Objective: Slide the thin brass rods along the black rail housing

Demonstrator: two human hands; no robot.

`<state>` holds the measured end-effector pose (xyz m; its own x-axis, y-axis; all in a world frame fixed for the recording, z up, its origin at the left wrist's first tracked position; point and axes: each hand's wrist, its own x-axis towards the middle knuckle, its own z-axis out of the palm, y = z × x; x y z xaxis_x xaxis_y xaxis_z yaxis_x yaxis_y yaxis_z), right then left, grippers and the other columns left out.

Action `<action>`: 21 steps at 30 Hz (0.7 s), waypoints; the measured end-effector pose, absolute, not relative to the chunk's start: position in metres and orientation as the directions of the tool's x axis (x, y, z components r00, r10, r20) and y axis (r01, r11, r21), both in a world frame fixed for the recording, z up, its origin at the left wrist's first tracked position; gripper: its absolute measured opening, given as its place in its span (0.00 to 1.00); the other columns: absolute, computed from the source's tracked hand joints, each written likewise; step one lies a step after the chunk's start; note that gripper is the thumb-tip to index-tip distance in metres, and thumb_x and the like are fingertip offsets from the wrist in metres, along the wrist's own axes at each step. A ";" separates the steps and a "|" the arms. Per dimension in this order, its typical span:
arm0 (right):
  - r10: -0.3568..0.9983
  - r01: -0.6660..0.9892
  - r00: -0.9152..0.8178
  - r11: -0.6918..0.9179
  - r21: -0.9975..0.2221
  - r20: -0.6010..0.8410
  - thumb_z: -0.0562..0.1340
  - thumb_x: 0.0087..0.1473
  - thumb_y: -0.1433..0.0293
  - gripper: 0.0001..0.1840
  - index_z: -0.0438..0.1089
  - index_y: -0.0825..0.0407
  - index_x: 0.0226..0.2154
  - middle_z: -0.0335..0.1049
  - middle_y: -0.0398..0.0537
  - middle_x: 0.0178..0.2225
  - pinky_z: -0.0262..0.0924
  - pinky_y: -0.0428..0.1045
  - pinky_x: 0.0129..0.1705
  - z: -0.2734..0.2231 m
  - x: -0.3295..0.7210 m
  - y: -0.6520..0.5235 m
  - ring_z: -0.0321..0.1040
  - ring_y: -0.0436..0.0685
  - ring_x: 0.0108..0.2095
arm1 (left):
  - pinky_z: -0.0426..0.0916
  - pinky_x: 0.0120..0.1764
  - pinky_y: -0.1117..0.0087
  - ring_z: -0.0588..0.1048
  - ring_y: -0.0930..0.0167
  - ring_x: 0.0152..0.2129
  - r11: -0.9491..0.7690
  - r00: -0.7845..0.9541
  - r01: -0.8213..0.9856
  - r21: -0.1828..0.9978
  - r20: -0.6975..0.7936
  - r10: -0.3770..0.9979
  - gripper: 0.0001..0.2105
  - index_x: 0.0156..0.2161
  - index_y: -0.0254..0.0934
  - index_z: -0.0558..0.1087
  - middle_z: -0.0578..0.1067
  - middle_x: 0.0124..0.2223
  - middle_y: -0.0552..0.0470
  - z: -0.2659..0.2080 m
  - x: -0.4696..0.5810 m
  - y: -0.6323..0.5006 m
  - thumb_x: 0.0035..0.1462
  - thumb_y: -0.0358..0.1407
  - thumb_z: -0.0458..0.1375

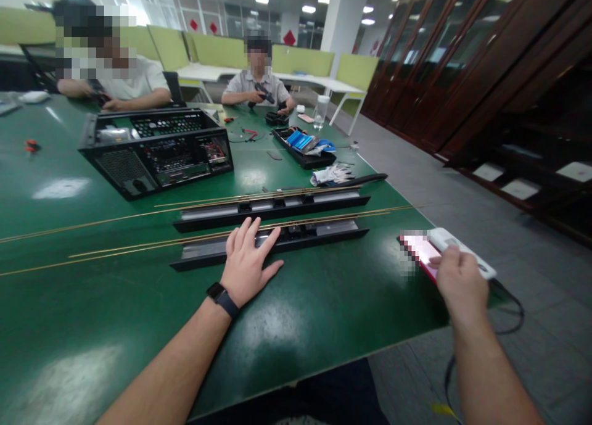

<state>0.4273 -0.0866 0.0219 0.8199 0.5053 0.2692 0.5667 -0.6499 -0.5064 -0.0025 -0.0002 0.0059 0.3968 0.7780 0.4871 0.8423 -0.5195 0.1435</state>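
My left hand (250,261), with a dark watch at the wrist, lies with fingers spread over the nearer long black channel-shaped piece (324,235) and the thin gold-coloured rods (208,234) along it. Behind it is a second black channel piece (333,202), also with thin rods along its top. At the table's right corner, my right hand (460,283) is over a red-edged phone (423,252) with a lit screen. Its fingers are curled in, one digit reaching to the screen. Beside the phone and the hand sits a white device (472,258) with a cable.
An open computer case (157,153) stands at left. Further back are a black tray (305,156) of blue items, white gloves (333,175), red-handled pliers (250,134) and a clear bottle (320,111). Two people sit across the green table (324,308), holding dark objects.
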 end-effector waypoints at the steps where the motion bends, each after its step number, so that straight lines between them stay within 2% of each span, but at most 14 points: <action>1: 0.495 0.561 0.824 -0.644 -0.521 0.276 0.45 0.64 0.52 0.26 0.70 0.49 0.36 0.78 0.57 0.36 0.57 0.56 0.43 0.022 0.427 -0.087 0.71 0.68 0.41 | 0.48 0.64 0.46 0.50 0.50 0.68 -0.520 0.395 0.841 0.147 0.489 0.778 0.32 0.66 0.49 0.61 0.53 0.70 0.39 0.006 -0.002 0.000 0.57 0.46 0.62; 5: 0.493 0.532 0.841 -0.683 -0.500 0.221 0.46 0.63 0.51 0.25 0.70 0.49 0.36 0.78 0.58 0.38 0.56 0.57 0.44 0.024 0.426 -0.087 0.70 0.69 0.43 | 0.48 0.64 0.47 0.50 0.51 0.68 -0.519 0.388 0.839 0.161 0.492 0.780 0.32 0.66 0.50 0.61 0.53 0.71 0.41 0.006 -0.002 -0.001 0.57 0.46 0.62; 9: 0.475 0.539 0.839 -0.655 -0.531 0.265 0.45 0.64 0.52 0.25 0.69 0.49 0.37 0.78 0.58 0.36 0.57 0.56 0.45 0.025 0.425 -0.087 0.71 0.68 0.43 | 0.48 0.64 0.47 0.50 0.51 0.68 -0.520 0.391 0.839 0.157 0.491 0.779 0.32 0.66 0.49 0.61 0.53 0.70 0.40 0.006 -0.002 -0.001 0.57 0.46 0.62; 12: 0.479 0.526 0.846 -0.684 -0.505 0.233 0.46 0.63 0.51 0.25 0.69 0.50 0.35 0.77 0.61 0.37 0.58 0.57 0.45 0.024 0.425 -0.086 0.70 0.71 0.43 | 0.49 0.64 0.47 0.50 0.50 0.68 -0.522 0.394 0.839 0.153 0.491 0.777 0.33 0.66 0.49 0.61 0.54 0.70 0.39 0.006 -0.002 -0.001 0.57 0.47 0.63; 15: 0.465 0.533 0.843 -0.663 -0.525 0.268 0.45 0.63 0.51 0.26 0.70 0.50 0.36 0.77 0.60 0.38 0.58 0.58 0.47 0.021 0.425 -0.086 0.70 0.71 0.44 | 0.49 0.64 0.46 0.50 0.50 0.68 -0.522 0.392 0.838 0.156 0.493 0.777 0.33 0.65 0.49 0.62 0.54 0.70 0.39 0.006 -0.002 0.000 0.56 0.47 0.63; 21: 0.478 0.540 0.840 -0.684 -0.490 0.258 0.46 0.62 0.50 0.28 0.71 0.52 0.38 0.75 0.64 0.40 0.59 0.60 0.46 0.020 0.425 -0.085 0.70 0.73 0.44 | 0.49 0.64 0.46 0.51 0.50 0.67 -0.519 0.382 0.838 0.171 0.494 0.781 0.33 0.65 0.50 0.62 0.54 0.70 0.40 0.006 -0.001 0.000 0.55 0.47 0.64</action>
<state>0.4253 -0.0852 0.0200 0.8395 0.4784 0.2576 0.5402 -0.6841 -0.4901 -0.0014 -0.0002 0.0058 0.3824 0.7809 0.4939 0.8378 -0.5185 0.1711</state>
